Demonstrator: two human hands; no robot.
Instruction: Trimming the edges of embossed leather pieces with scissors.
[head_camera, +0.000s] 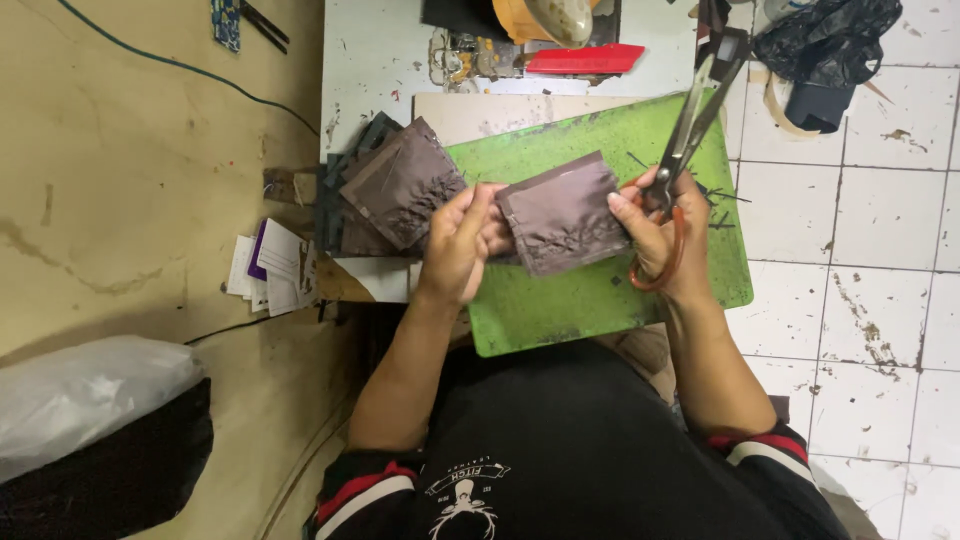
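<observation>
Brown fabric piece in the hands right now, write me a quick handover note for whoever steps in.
Left hand: pinches the left edge of the brown rectangular fabric piece with stitched pattern, held above the green cutting mat.
Right hand: grips that piece's right edge and also holds the large orange-handled scissors, blades pointing away and closed.
Stack of similar brown and dark fabric pieces lies left of the mat.
No cut visible on the held piece; how many in the stack are finished cannot be told.
</observation>
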